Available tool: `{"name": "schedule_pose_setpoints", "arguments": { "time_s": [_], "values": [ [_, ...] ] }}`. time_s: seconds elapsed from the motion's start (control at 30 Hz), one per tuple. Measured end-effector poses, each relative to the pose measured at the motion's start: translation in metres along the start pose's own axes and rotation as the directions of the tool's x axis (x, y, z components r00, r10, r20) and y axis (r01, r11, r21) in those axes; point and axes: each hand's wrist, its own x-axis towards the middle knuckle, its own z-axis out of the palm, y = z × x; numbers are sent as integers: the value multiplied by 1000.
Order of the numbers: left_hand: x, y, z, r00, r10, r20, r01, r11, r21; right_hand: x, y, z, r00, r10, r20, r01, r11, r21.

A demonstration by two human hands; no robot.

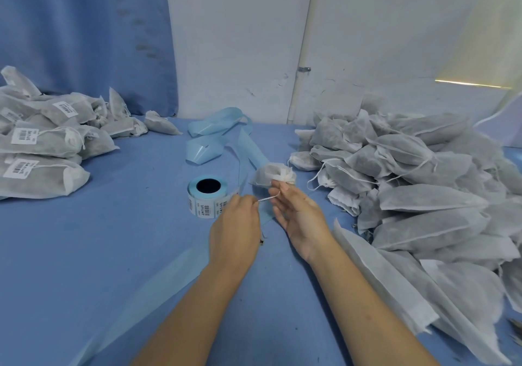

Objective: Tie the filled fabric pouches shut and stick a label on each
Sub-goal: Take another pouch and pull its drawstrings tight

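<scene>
A small white fabric pouch [272, 174] with a gathered neck lies on the blue table just beyond my hands. A white drawstring [268, 197] runs taut between my hands. My left hand [237, 224] pinches one end of the string. My right hand [296, 213] hooks the string round a finger right below the pouch's neck. A roll of barcode labels [207, 199] on blue backing stands just left of my left hand.
A large heap of unlabelled grey pouches [423, 190] fills the right side. Labelled, tied pouches [42, 145] are stacked at the left. Loops of spent blue backing tape [217, 136] lie behind the roll. A blue curtain and a white wall stand at the back.
</scene>
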Motion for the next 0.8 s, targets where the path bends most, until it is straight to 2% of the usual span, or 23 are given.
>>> {"name": "schedule_pose_setpoints", "arguments": {
  "time_s": [0.07,0.1,0.17,0.23,0.37,0.43,0.5,0.57,0.63,0.73,0.8],
  "values": [
    [2,-2,-2,999,8,-52,-5,999,47,0,0,0,991,-119,-67,108,983,-147],
    [3,-3,-2,998,20,-62,-15,997,73,0,1,-1,977,-196,-86,165,945,-283],
    [3,-2,-4,997,56,-58,-47,988,149,-2,5,-1,944,-326,-48,245,792,-559],
    [3,0,-5,994,90,-62,-76,977,197,-5,9,2,919,-393,22,279,610,-742],
    [0,8,-12,958,232,-167,-207,966,158,-7,10,4,864,-485,136,295,268,-917],
    [-1,12,-13,940,312,-137,-295,947,130,-9,11,5,844,-496,202,279,84,-957],
    [-1,14,-12,921,374,-106,-365,926,92,-12,11,6,805,-537,252,279,-32,-960],
    [2,13,-9,909,407,-93,-404,913,57,-16,10,9,745,-589,315,331,-84,-940],
    [3,11,-6,930,357,-84,-363,930,-61,-19,11,11,685,-633,361,384,-107,-917],
    [3,9,-5,942,329,-58,-334,929,-156,-19,12,8,658,-668,347,410,-69,-910],
    [4,12,-4,942,319,-104,-335,910,-245,-17,13,6,649,-685,330,434,-23,-901]
  ]
}}
